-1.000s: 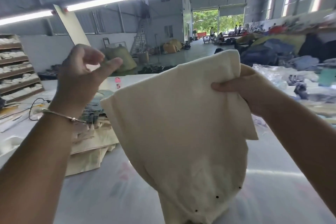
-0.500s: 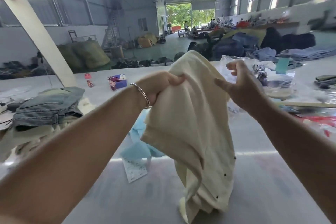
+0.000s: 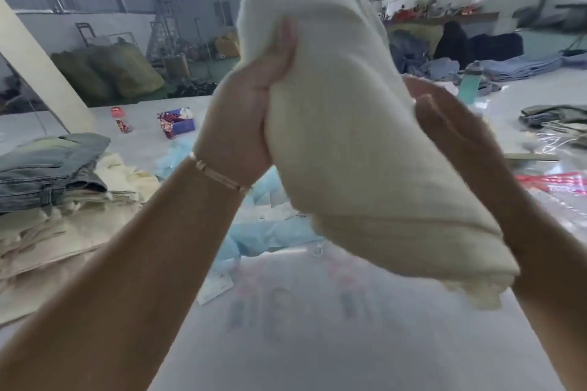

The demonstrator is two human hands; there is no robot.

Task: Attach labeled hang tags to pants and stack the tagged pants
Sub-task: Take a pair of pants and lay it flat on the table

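A cream pair of pants [image 3: 352, 136] hangs bunched in the air in front of me, above the white table [image 3: 317, 327]. My left hand [image 3: 247, 117] grips the fabric from the left, fingers wrapped into the cloth. My right hand [image 3: 460, 136] is at the right side of the bundle, fingers behind the fabric; its grasp is partly hidden. A stack of folded pants [image 3: 54, 181], grey denim on top of cream ones, lies at the left. A white hang tag [image 3: 216, 287] lies on the table below my left forearm.
Light blue sheets [image 3: 270, 232] lie scattered mid-table. A small purple box [image 3: 178, 124] and a red item [image 3: 119, 117] sit further back. Clear plastic bags with red print [image 3: 559, 187] and folded green garments [image 3: 556, 114] are at the right, beside a teal bottle [image 3: 470, 82].
Both hands have lifted the cream pants higher and closer to the camera. The fabric is now bunched between them and swung up to the right, off the table.
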